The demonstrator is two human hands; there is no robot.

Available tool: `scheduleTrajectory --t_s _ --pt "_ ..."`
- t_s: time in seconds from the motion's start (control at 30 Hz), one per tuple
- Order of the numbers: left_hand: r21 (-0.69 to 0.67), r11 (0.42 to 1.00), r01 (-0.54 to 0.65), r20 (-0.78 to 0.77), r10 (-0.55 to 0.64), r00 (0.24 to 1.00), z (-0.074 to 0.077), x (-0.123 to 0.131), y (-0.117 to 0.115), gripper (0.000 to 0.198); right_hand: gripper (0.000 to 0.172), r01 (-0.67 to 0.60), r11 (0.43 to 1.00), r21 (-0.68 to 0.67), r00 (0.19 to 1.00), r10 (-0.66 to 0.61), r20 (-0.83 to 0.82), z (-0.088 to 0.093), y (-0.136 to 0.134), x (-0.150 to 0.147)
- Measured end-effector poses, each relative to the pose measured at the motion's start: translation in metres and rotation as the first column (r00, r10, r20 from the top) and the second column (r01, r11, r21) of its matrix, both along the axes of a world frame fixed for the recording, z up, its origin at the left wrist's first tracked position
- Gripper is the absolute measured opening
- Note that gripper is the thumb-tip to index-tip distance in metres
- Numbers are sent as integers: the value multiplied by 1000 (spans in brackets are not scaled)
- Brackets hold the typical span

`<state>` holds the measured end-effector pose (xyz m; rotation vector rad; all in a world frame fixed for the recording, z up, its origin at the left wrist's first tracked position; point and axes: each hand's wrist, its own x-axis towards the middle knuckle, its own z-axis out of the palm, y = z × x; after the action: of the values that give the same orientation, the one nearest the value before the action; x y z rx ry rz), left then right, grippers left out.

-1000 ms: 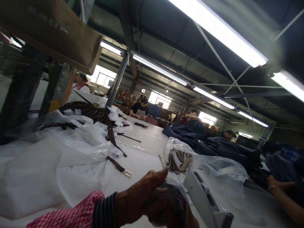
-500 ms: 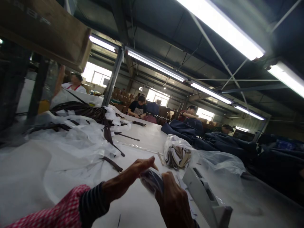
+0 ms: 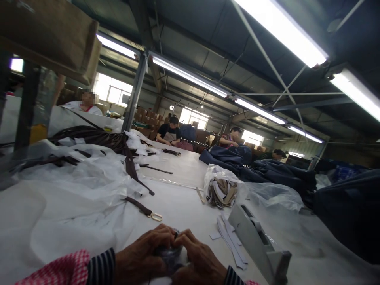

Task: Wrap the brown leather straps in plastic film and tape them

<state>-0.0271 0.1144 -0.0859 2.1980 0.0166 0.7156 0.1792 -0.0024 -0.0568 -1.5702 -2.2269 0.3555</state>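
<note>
The lower edge of the view cuts off both wrists, and the small bundle (image 3: 171, 256) is mostly covered by fingers, so what it is made of cannot be told. Only a dark, greyish patch with a faint sheen shows between the knuckles. The left hand (image 3: 142, 257) and the right hand (image 3: 198, 264) are both curled tight around it, fingertips meeting on top, low over the near edge of the white table (image 3: 184, 200). Just right of the hands lie white paper strips (image 3: 231, 241) and a grey tape dispenser (image 3: 259, 245), its base cropped by the frame. Beyond them sits a clear bag of tags (image 3: 221, 189), and to the left a brown strap (image 3: 139, 206) trails out of crumpled plastic sheets (image 3: 74, 186). Half a second ago the hands were apart and raised, the bundle pinched in the right hand's fingers; now they have closed together over it and dropped lower.
</note>
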Motion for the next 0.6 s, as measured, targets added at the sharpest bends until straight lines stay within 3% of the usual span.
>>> scheduleTrajectory --t_s 0.1,0.2,0.3,0.37,0.5,0.6 --pt "-90 995 50 90 -42 995 -5 0 -5 43 48 -54 997 47 998 55 -21 -2 -3 12" --pt "9 995 102 107 -102 989 1 -1 -1 36 46 -66 995 71 998 66 5 2 -4 15" --pt "128 986 108 92 -121 988 6 -4 6 40 27 -31 995 96 999 30 15 5 -3 6" --pt "215 973 86 20 -92 996 9 -4 6 44 19 2 993 119 1000 -4 12 7 -2 -4" --pt "339 938 -67 -101 107 989 15 6 -5 42 20 9 983 182 999 -2 -36 8 0 -21" --pt "336 940 -67 -66 95 993 13 14 -9 33 30 -21 981 190 999 26 -22 9 0 -18"
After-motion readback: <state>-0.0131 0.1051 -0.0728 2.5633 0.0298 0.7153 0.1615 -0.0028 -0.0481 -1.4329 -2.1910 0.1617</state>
